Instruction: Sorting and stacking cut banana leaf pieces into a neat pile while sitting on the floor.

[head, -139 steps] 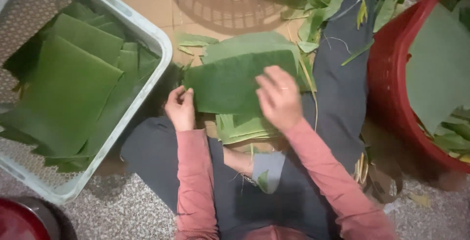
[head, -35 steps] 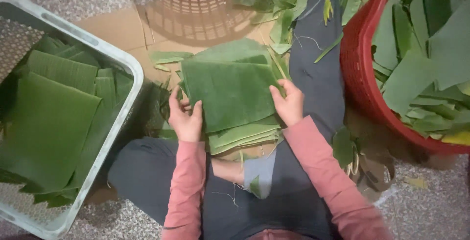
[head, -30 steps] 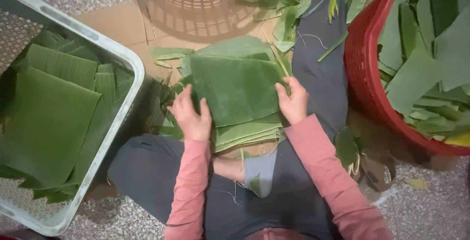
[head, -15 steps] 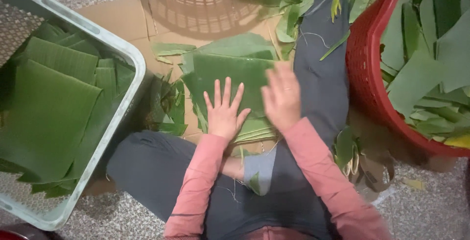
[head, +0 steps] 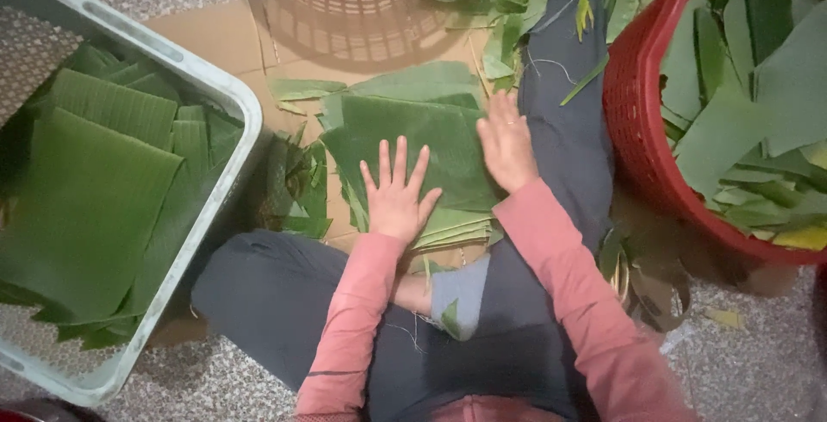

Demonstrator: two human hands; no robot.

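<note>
At the far left a pale grey perforated plastic crate (head: 226, 99) holds flat, squared-off green banana leaves (head: 86, 207). Right of it, on brown cardboard (head: 215, 39) laid over the floor, lies a stack of cut green leaf sheets (head: 448, 129). The left hand (head: 398, 194) presses flat on the stack, fingers spread wide. The right hand (head: 506, 142) lies palm-down on its right edge, fingers together. A red plastic basket (head: 642, 142) of loose leaves stands farthest right.

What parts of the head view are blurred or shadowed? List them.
Head view: right hand smeared by motion blur; left hand sharper, flat on the leaf stack; red basket edge soft; dim, even light with a perforated shadow on the cardboard.
</note>
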